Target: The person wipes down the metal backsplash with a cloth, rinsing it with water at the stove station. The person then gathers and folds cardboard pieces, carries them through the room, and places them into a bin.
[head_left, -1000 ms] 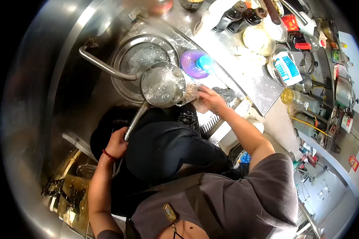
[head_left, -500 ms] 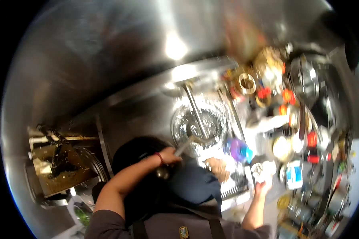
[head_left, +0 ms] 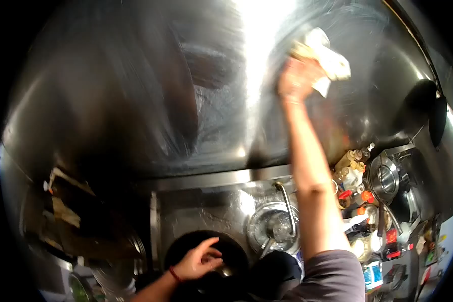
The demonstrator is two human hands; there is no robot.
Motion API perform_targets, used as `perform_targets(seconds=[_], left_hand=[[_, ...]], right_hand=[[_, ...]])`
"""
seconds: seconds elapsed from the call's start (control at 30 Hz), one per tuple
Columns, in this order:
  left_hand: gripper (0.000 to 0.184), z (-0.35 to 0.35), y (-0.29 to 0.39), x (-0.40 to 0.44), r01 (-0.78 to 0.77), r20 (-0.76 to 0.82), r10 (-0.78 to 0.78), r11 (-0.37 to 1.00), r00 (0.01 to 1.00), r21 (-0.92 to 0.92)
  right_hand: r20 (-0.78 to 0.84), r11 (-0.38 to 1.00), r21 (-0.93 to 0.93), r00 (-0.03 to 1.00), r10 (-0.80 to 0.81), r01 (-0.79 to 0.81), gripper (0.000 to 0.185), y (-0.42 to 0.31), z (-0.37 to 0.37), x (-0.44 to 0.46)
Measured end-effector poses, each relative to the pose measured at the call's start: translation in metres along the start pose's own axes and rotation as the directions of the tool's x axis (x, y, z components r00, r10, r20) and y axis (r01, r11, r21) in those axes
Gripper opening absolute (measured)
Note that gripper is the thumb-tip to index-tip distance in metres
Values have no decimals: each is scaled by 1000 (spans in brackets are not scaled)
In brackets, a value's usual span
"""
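Note:
My right hand [head_left: 298,79] reaches up to the shiny metal wall [head_left: 221,116] with its fingers closed on a crumpled white-and-yellowish cloth [head_left: 329,58]. The cloth lies against the wall, which has wet streaks. Lower down, my left hand [head_left: 202,259] holds nothing, its fingers apart and half bent above a black wok [head_left: 183,244]. Right of that hand stands a round metal basin [head_left: 254,226] of water under a curved metal spout [head_left: 290,214]. A handled utensil [head_left: 268,246] leans in the basin; its head is not clear.
Sauce bottles and jars [head_left: 360,196] crowd the counter at right, with a metal pot [head_left: 385,173] behind them. A blue-and-white container [head_left: 373,276] stands nearer. At left is a dark, shadowed tray area [head_left: 65,211]. A metal ledge [head_left: 211,182] runs along the wall's foot.
My right hand has gone from the counter at right up to the wall with the cloth. My left hand has let go of the utensil handle. The view has tilted upward.

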State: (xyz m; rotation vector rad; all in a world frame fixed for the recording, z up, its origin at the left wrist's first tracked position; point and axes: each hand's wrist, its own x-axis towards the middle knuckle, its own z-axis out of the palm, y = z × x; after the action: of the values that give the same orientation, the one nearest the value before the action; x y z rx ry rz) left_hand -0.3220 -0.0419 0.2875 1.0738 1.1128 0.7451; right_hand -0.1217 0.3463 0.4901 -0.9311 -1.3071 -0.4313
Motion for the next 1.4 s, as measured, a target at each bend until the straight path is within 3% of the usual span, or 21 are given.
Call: perform_targets(seconds=[0.03,0.07,0.1,0.17,0.27,0.3,0.37,0.47,0.53,0.6,0.7,0.77,0.83,0.87,0.97,1.03,1.1,1.2,1.23,1.3,1.4], left_hand=[[70,-1,2,-4,83,-34,-85,995,996,-62],[69,-1,8,-5,82,-61,-78,995,995,64],[68,-1,12,-7,88,-89,-73,980,993,180],[63,-13,-13,7,-83,-19,84,994,996,71],[59,-44,-44,16,17,-208,53,948,977,318],[57,-47,-35,8,82,-301,61,894,952,441],[56,-61,-45,0,50,-304,83,913,949,405],[53,-66,-18,-27,-100,-237,187,936,953,339],[50,-69,-35,-38,-195,-205,263,934,943,301],[48,-70,-33,-47,-226,-136,263,944,955,241],[46,-69,-37,-51,-220,-70,254,922,965,320],[45,-77,-24,-55,-286,2,301,906,954,313],[41,-85,-30,-52,-290,-36,310,920,950,262],[43,-91,-38,-48,-278,-56,320,887,946,369],[40,-104,-78,-19,-300,-94,434,748,896,592],[39,-105,-73,-23,-85,-216,212,874,953,479],[38,-106,-58,-35,-115,-192,227,877,955,466],[36,-100,-33,-69,-357,-79,428,831,900,426],[36,-99,-24,-81,-486,-27,512,831,859,271],[37,-97,-4,-97,-474,55,472,862,880,178],[36,-104,-5,-101,-573,100,565,798,819,187]], right_hand=[[101,933,357,995,15,-50,33,-59,24,0],[492,930,-86,827,-272,357,33,-127,34,1],[153,911,193,905,-396,365,38,-170,72,-38],[265,655,142,609,-748,742,51,-262,103,-71],[273,517,281,449,-851,808,53,-285,118,-81],[318,578,522,486,-814,626,53,-266,135,-76],[797,904,256,454,-398,343,49,-210,68,-26],[266,917,-138,906,-329,374,48,-54,29,-11],[70,984,127,988,-139,129,41,8,10,35],[310,664,-496,828,-468,560,40,28,25,80],[103,821,-351,890,-445,451,64,-147,91,111],[-184,786,-136,764,-618,603,95,-254,171,102],[349,874,-335,908,-231,351,75,-435,126,80],[17,855,-46,856,-517,517,50,-449,175,58],[56,456,3,455,-889,890,45,-510,206,-1],[282,444,447,348,-894,776,49,-488,194,5],[698,726,195,427,-575,659,53,-440,134,42],[39,704,-124,712,-701,699,45,-219,133,62],[85,979,-75,980,-182,189,43,-203,94,62],[44,888,-419,972,231,-192,42,-181,64,69],[174,674,-737,951,257,-48,47,-282,96,72]])
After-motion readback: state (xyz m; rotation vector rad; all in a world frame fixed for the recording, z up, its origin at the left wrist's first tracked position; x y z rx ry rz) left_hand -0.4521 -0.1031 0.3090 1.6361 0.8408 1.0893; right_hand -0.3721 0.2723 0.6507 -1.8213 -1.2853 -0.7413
